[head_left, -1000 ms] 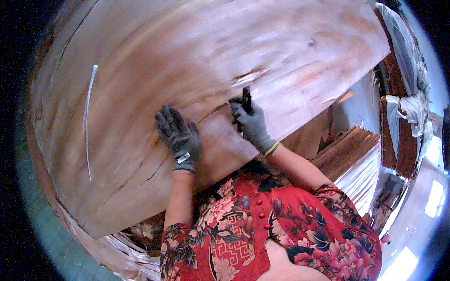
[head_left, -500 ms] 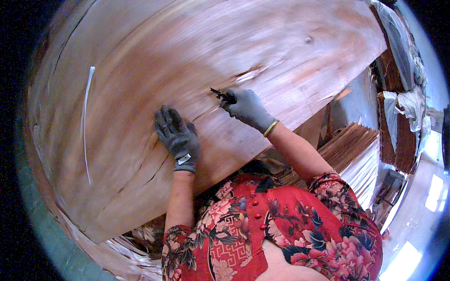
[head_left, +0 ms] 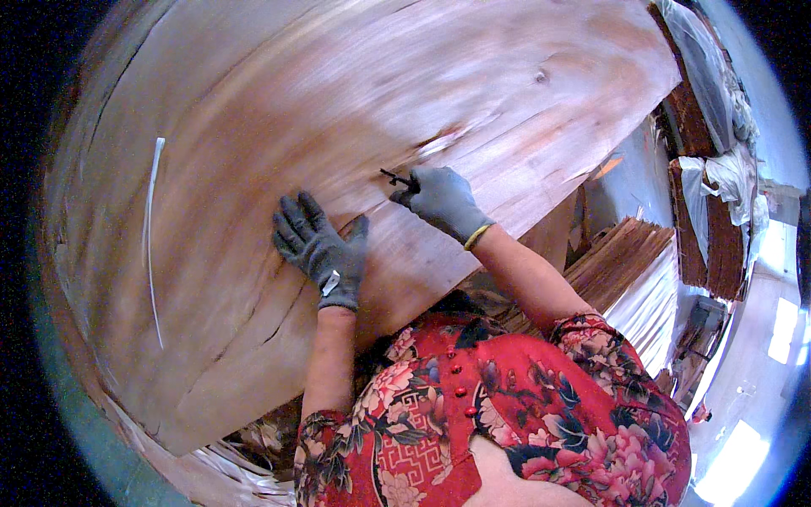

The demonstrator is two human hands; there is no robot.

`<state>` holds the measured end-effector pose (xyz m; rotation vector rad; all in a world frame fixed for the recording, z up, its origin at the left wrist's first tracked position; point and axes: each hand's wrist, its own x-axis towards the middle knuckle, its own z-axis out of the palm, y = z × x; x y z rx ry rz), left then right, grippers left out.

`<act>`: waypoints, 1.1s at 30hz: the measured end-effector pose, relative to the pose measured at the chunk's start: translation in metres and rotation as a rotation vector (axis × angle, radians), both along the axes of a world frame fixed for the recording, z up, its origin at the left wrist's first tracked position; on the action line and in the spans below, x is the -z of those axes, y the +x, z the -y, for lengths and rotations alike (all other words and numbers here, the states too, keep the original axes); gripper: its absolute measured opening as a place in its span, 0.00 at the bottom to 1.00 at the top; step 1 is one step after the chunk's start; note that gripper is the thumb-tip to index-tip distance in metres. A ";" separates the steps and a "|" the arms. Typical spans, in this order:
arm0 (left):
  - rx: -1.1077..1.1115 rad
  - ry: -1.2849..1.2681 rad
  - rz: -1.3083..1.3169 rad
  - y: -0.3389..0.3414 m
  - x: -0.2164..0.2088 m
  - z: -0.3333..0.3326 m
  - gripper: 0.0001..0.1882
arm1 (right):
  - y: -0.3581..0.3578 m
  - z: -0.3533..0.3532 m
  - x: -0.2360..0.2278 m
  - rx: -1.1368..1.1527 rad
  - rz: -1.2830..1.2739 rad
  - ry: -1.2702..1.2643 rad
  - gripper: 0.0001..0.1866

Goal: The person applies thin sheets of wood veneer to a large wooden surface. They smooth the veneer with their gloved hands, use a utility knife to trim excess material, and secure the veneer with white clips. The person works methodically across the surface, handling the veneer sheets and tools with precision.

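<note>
A wide sheet of wood veneer (head_left: 338,127), pale and reddish-brown with long cracks, spreads beneath both hands. My left hand (head_left: 321,251), in a grey-black glove with a white tag at the wrist, lies on it, fingers stretched and thumb apart. My right hand (head_left: 441,203), in a grey glove with a yellow cuff, is closed around a small black tool (head_left: 393,177) whose thin end sticks out to the left; its exact kind is unclear. Just beyond that hand a torn split (head_left: 439,139) shows in the veneer.
A thin white strip (head_left: 150,228) lies on the sheet at the left. To the right stand a stack of veneer sheets (head_left: 621,262) and brown bundles partly wrapped in clear plastic (head_left: 718,182). Ragged veneer edges (head_left: 241,465) show below the near edge.
My left thumb has spread away from the fingers, and the hand has turned a little. The right hand has shifted slightly left and down, still gripping the black tool. The whole view has shifted slightly.
</note>
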<state>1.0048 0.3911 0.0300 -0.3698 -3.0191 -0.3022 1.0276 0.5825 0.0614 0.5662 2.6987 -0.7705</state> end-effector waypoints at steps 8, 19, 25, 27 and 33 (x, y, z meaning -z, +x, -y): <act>0.017 -0.078 0.014 -0.004 0.019 0.006 0.52 | 0.024 -0.003 0.023 0.343 -0.165 -0.606 0.15; -0.029 -0.309 0.209 -0.023 0.046 0.015 0.49 | -0.050 0.099 0.050 0.262 -0.462 -0.291 0.32; 0.027 -0.294 0.156 -0.026 0.048 0.019 0.51 | -0.010 0.082 0.042 0.306 -0.853 -0.423 0.25; -0.022 -0.244 0.197 -0.022 0.043 0.020 0.53 | 0.015 0.083 0.044 0.264 -0.857 -0.390 0.23; 0.034 -0.072 0.178 -0.019 0.041 0.008 0.54 | 0.078 0.095 0.060 0.279 -0.754 -0.379 0.20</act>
